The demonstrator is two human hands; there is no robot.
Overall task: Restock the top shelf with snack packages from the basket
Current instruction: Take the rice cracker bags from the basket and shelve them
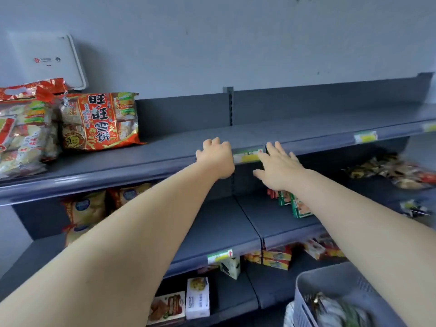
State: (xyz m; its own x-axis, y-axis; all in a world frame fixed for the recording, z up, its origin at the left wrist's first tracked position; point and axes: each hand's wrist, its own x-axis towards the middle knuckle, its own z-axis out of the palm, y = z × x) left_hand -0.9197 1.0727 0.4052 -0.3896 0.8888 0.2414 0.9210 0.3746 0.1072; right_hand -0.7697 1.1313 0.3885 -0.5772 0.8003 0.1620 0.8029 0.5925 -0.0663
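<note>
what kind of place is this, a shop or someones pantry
Most likely a small grocery or convenience shop. Dark grey metal retail shelving carries yellow-and-green price labels on its front edges, several tiers hold packaged snacks such as the red-and-orange rice cracker bag, and a grey plastic restocking basket sits at lower right.

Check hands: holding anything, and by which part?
Nothing held. Left hand curls empty at the top shelf edge; right hand is open, fingers spread.
</note>
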